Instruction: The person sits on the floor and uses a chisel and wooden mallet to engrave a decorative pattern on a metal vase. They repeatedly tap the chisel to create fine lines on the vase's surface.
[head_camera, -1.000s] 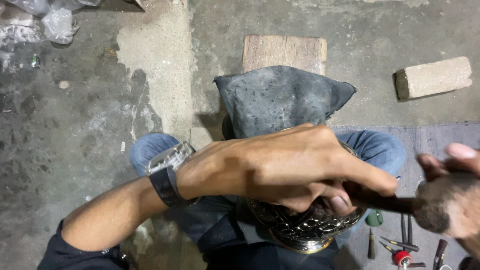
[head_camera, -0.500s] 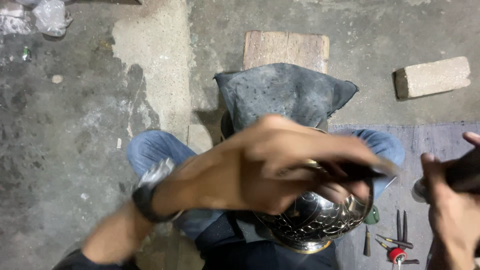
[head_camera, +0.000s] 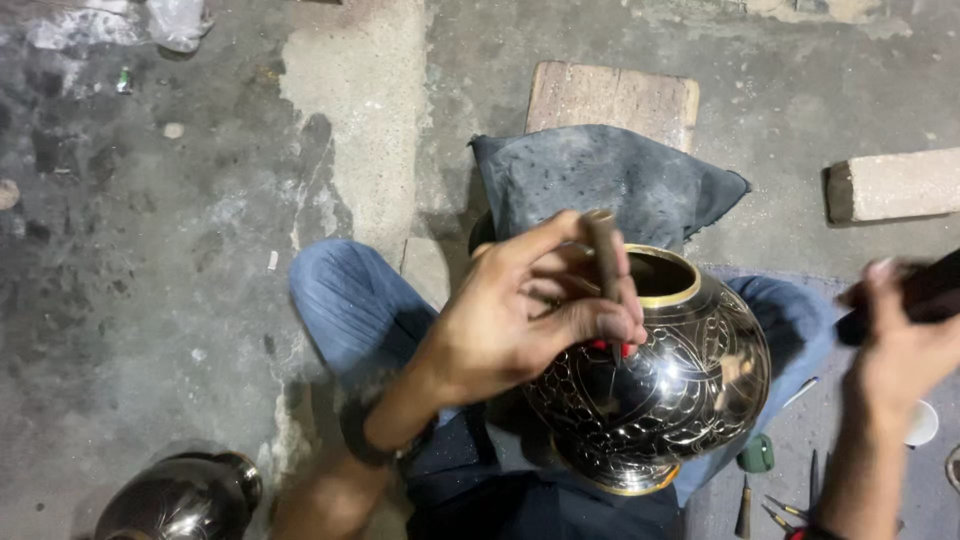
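Brass vase (head_camera: 655, 385), dark-finished with engraved bright line patterns and a gold rim at its open mouth, rests on the seated person's lap, between knees in blue jeans (head_camera: 345, 305). It lies tilted, mouth pointing away from the person toward a grey cloth (head_camera: 600, 185) draped over something just beyond it.

Left hand (head_camera: 520, 315): fingers curled closed around a slim rod-like tool (head_camera: 603, 262). The tool stands nearly upright, its lower end meeting the vase's shoulder just beside the mouth; a bit of red shows at the fingertips there. The hand's heel sits against the vase.

Right hand (head_camera: 905, 345): raised off to the right, well apart from the vase, fist closed on a dark handle (head_camera: 935, 290). Motion blur hides the head of whatever it carries; cannot tell what it is.

Surroundings: concrete floor (head_camera: 150, 250), stained. Wooden board (head_camera: 612, 98) behind the cloth. Brick (head_camera: 895, 185) at right. Second dark vase (head_camera: 180, 495) at lower left. Small hand tools (head_camera: 775, 510) lie on the floor at lower right, near a green object (head_camera: 757, 453).
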